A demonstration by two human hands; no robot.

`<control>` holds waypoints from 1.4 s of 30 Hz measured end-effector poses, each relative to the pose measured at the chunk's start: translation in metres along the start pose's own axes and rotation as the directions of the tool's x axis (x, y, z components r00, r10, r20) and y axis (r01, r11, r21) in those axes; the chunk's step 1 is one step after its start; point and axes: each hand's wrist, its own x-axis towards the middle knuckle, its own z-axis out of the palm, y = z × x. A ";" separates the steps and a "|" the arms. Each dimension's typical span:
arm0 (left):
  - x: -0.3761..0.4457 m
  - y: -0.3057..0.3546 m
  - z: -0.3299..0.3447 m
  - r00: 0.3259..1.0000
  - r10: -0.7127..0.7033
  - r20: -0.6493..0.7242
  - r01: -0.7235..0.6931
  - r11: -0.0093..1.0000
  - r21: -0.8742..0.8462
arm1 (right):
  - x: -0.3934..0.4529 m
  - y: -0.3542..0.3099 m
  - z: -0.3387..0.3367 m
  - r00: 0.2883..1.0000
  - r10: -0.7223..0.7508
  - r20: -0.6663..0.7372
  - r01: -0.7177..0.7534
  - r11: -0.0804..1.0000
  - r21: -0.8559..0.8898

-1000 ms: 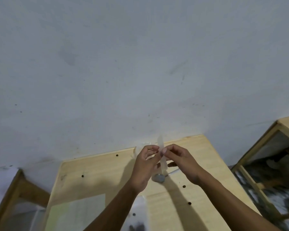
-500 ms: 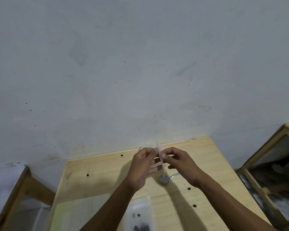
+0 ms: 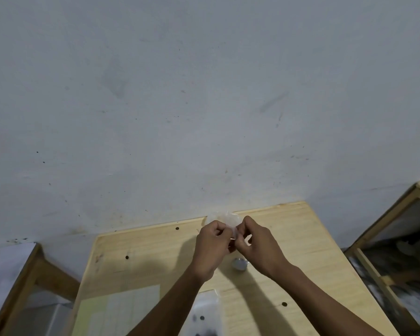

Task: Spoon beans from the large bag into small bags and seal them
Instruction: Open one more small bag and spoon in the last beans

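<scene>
Bare wood lies open across the left and far right of the table [image 3: 141, 248] — nearer in, a spoon [image 3: 238, 264], a clear bag holding dark beans [image 3: 204, 316] and pale sheets [image 3: 121, 309] take up room — the wall [image 3: 204, 105] closes the far edge.

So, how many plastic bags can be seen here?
2. One small bag is pinched between the left hand and right hand; one bag with beans lies on the table. Others may be out of frame.
</scene>
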 end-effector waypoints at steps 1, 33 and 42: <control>0.000 0.001 0.002 1.000 -0.018 0.010 0.018 0.999 -0.040 | -0.001 0.002 0.003 1.000 -0.030 -0.002 0.030 0.999 -0.038; 0.006 -0.016 -0.024 0.985 0.168 -0.032 -0.126 0.842 0.524 | 0.027 0.026 0.002 0.921 0.157 0.357 -0.070 0.967 -0.244; -0.002 -0.014 -0.040 0.885 0.419 0.204 -0.455 0.683 0.571 | 0.032 0.003 -0.022 0.947 0.095 0.307 -0.087 0.995 -0.040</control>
